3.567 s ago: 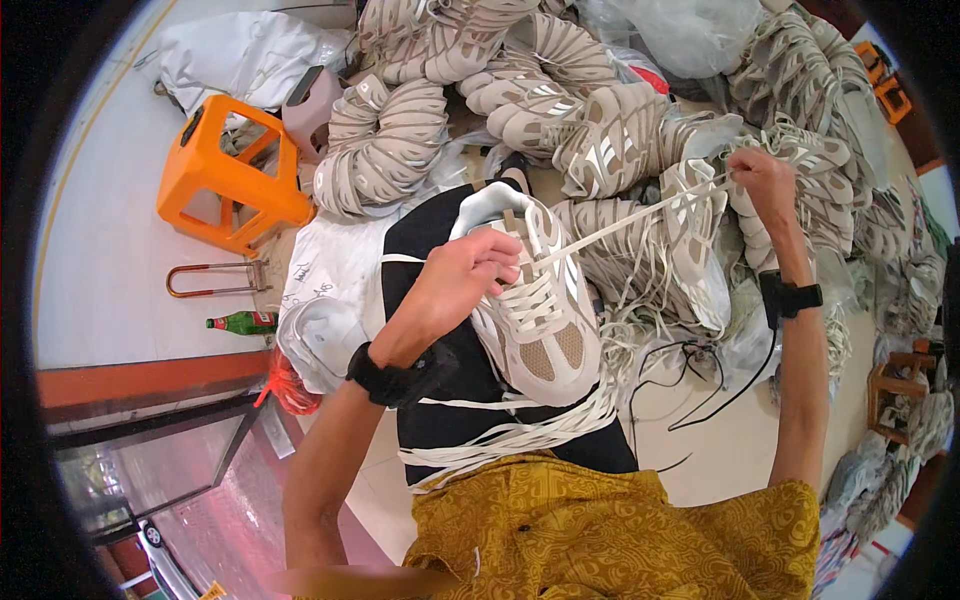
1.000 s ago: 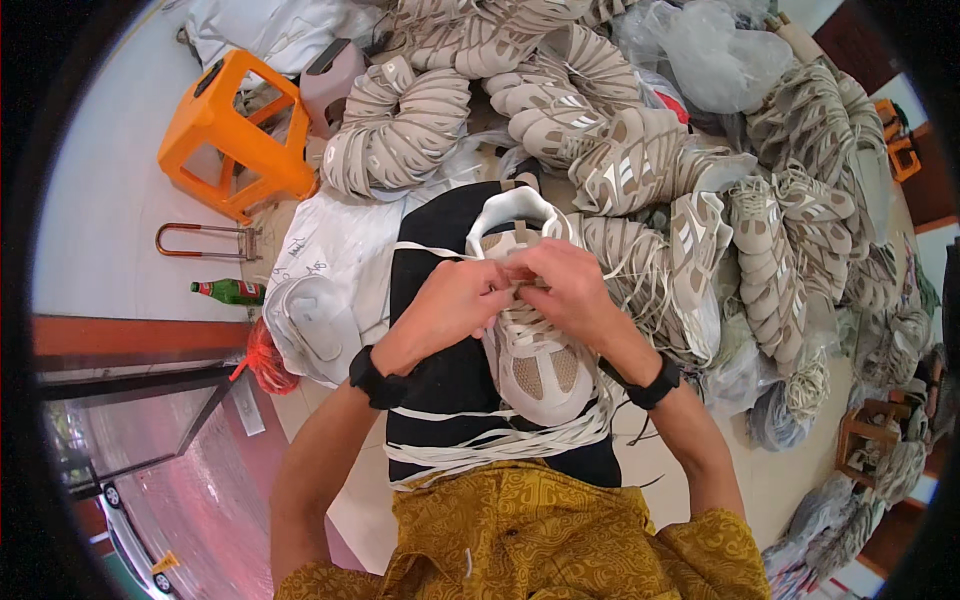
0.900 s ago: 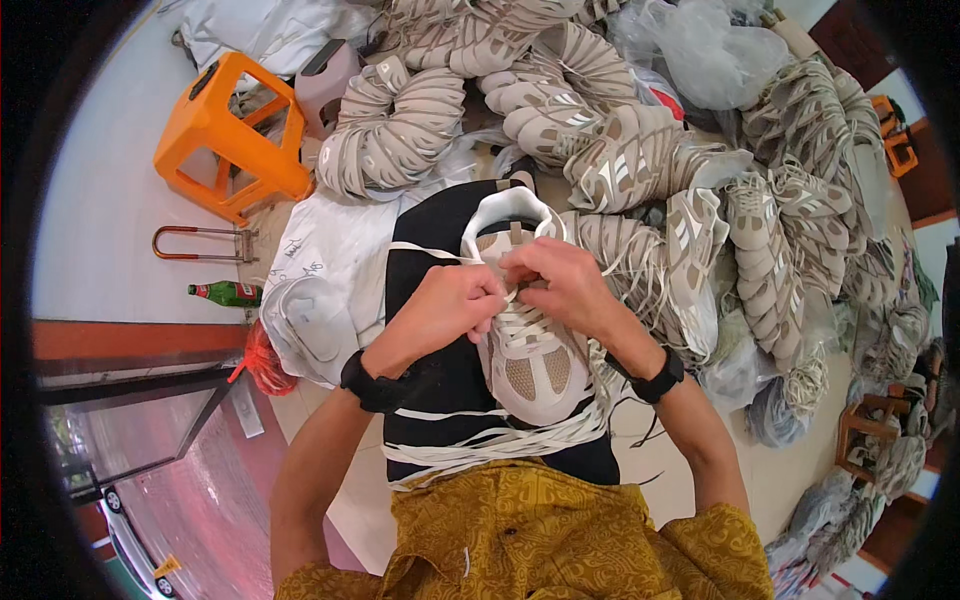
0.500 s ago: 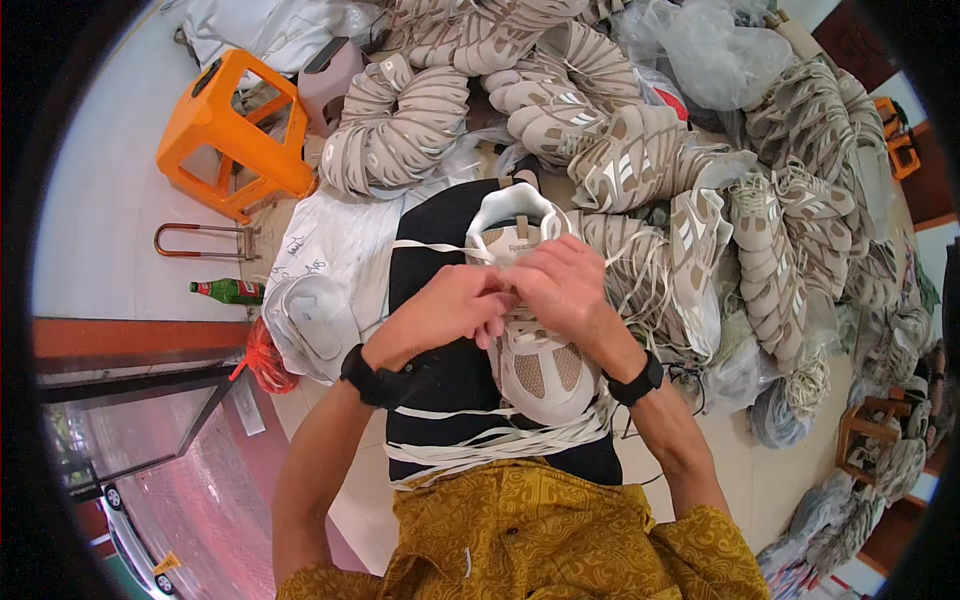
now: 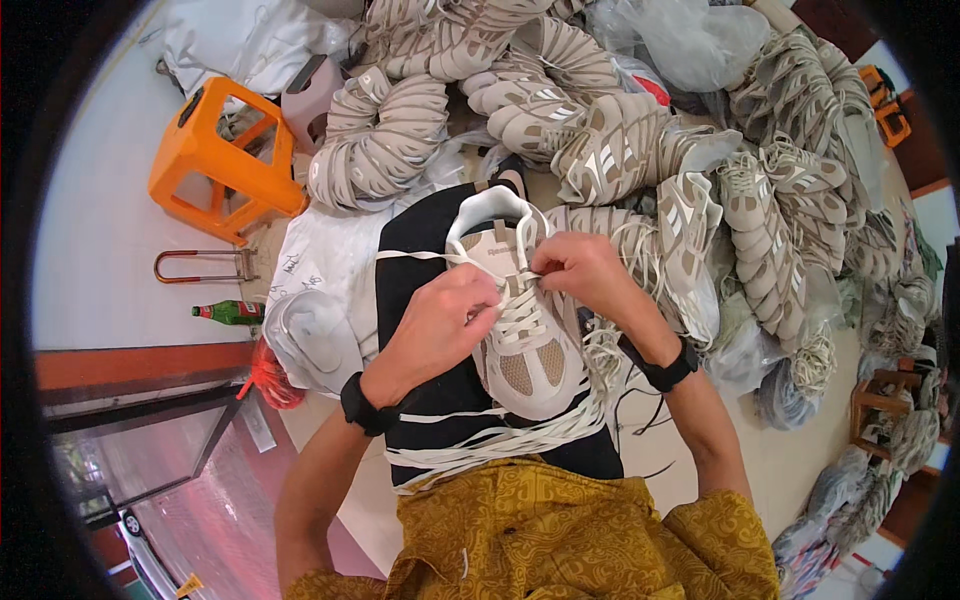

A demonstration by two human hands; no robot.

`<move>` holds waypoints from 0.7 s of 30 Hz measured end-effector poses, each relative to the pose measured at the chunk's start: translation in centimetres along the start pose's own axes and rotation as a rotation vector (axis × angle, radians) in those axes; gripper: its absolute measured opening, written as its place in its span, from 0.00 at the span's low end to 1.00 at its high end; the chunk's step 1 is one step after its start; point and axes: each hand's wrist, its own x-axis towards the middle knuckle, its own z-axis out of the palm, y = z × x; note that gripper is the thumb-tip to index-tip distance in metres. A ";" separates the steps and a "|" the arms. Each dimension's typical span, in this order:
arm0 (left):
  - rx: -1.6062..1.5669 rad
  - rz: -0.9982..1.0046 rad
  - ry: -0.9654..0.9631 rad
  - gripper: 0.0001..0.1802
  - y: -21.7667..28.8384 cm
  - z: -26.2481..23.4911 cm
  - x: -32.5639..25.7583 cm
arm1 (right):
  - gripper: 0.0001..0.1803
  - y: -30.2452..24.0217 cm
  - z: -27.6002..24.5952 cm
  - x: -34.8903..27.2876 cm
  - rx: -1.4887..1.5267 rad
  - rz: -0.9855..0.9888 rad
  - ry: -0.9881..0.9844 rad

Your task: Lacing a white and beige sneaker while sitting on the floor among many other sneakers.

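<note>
A beige and white sneaker upper (image 5: 546,380) rests on my lap over dark cloth, toe toward me. Cream lace (image 5: 522,325) criss-crosses its front above the mesh toe. At the upper eyelets on the right side, my right hand (image 5: 590,270) pinches a shoelace. My left hand (image 5: 447,318) lies against the left side of the lacing, fingers curled closed; what its fingertips hold is hidden. A loose lace end runs off to the left from the collar. More cream laces (image 5: 470,450) lie in a bundle across my thighs.
Nested stacks of similar shoe uppers (image 5: 385,140) cover the floor ahead and to the right. An orange stool (image 5: 215,160), a green bottle (image 5: 230,313) and a white plastic sack (image 5: 325,250) are at the left. Clear plastic bags (image 5: 690,45) lie at the back.
My hands have moved apart from the middle of the lacing, the right one outward to the right and the left one to the left. The lacing now shows between them.
</note>
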 end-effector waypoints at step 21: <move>-0.277 -0.575 -0.070 0.08 0.6 0.1 0.6 | 0.06 -1.6 -2.1 1.1 0.190 0.068 -0.151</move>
